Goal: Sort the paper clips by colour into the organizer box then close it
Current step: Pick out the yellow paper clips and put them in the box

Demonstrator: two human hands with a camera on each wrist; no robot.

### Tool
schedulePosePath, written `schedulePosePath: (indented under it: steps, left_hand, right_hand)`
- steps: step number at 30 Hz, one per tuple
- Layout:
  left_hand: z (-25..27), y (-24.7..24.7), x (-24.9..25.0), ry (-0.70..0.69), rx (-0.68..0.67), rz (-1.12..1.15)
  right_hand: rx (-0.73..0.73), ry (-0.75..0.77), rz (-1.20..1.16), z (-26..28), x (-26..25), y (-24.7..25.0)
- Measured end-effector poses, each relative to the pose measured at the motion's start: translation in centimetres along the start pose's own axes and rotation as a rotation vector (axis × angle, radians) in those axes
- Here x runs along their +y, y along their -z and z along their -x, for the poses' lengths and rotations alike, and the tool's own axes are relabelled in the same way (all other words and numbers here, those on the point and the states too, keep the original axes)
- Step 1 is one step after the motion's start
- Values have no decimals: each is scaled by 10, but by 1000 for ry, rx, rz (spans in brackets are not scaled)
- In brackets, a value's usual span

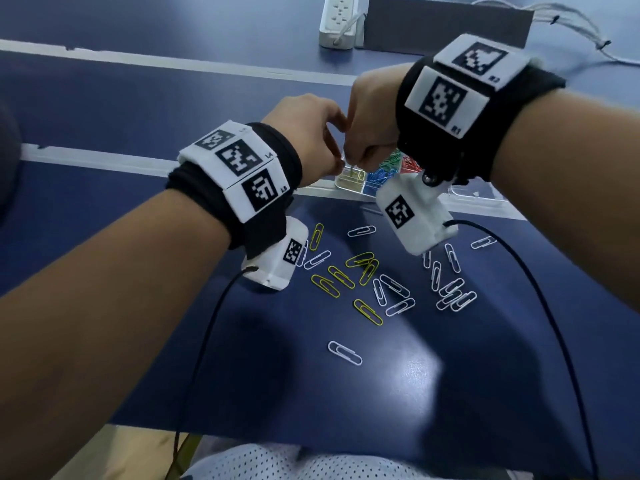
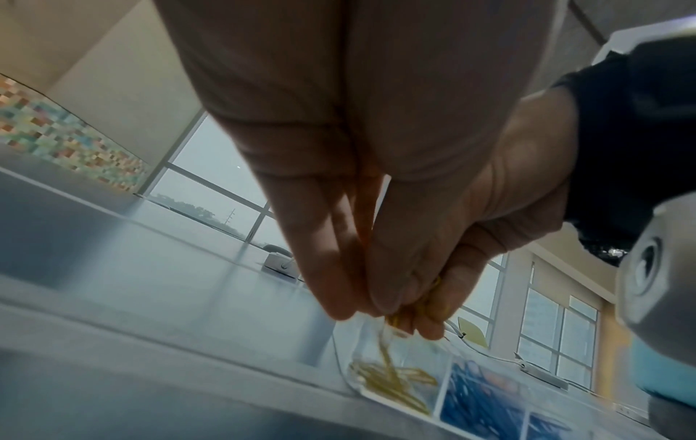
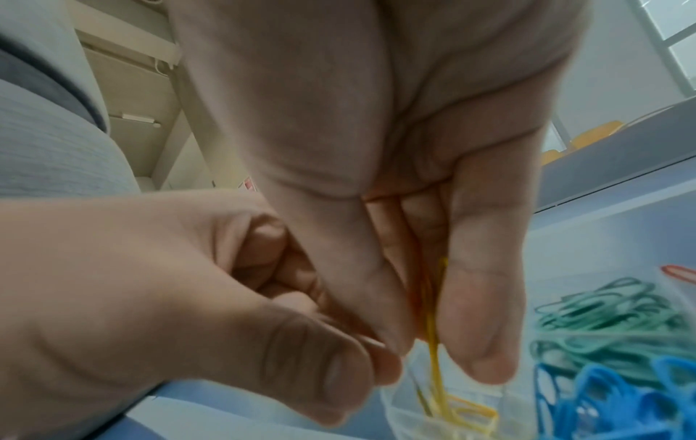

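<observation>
The clear organizer box [image 1: 341,184] lies at the far edge of the blue table. Its left compartment holds yellow clips [image 2: 391,381]; blue [image 1: 379,174], green [image 1: 393,159] and red [image 1: 410,164] clips fill other compartments. My right hand [image 3: 437,357] hovers over the yellow compartment and pinches yellow paper clips [image 3: 433,327] that dangle into it. My left hand [image 1: 332,161] is beside it, fingertips bunched against the right fingers; whether it holds a clip is hidden. Several loose yellow clips [image 1: 341,277] and white clips [image 1: 450,289] lie on the table nearer to me.
The box's clear lid [image 1: 478,195] lies open to the right. A white power strip [image 1: 339,19] and a grey block [image 1: 446,22] stand at the back. Black cables [image 1: 540,296] trail from both wrist cameras across the table. The table's near edge [image 1: 311,436] is by my lap.
</observation>
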State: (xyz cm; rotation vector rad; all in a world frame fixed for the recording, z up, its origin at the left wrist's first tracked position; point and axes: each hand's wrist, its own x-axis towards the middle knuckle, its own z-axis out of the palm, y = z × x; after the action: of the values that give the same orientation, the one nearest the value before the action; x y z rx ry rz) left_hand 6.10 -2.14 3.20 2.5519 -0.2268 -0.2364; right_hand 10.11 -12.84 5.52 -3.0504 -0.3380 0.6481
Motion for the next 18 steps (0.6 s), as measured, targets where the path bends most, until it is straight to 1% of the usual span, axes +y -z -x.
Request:
schedulePosePath:
  steps: [3, 5, 7, 9, 13, 15, 18]
  left_hand:
    - [2, 0, 0, 8, 0, 11]
    - [4, 1, 0, 7, -1, 15]
    - [5, 2, 0, 5, -14, 25]
    - [7, 2, 0, -9, -42, 32]
    - [16, 3, -1, -87, -52, 23]
    - [24, 6, -4, -117, -45, 0]
    - [34, 12, -11, -147, -68, -135]
  right_hand:
    - [7, 40, -96, 2, 0, 2]
    - [14, 68, -117, 3, -2, 1]
    - [5, 24, -102, 8, -5, 2]
    - [19, 14, -124, 14, -4, 3]
    - [162, 23, -60, 38, 0, -3]
    - [196, 97, -76, 51, 2, -10]
    - [156, 262, -42, 69, 5, -24]
